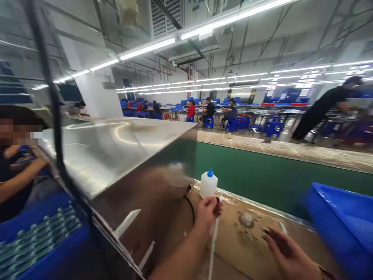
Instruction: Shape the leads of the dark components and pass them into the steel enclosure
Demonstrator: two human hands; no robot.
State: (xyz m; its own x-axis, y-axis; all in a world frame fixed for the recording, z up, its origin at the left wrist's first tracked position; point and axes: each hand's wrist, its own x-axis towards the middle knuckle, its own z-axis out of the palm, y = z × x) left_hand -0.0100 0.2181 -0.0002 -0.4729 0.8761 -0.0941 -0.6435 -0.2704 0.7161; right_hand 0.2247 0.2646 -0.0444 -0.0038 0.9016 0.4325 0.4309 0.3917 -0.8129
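Between the left hand (208,214) and the right hand (288,252) runs a stretch of stained wooden workbench (256,243), open to a passing hand apart from a small pale lump (247,219) and the white strip (213,249) hanging from the left hand. Just beyond the left hand stands a plastic squeeze bottle (208,184) with a blue cap. The slanted wall of a stainless steel housing (145,198) bars the way leftward, and a blue plastic bin (338,221) blocks the right. Past the bench edge, a green conveyor belt (262,179) offers wide room.
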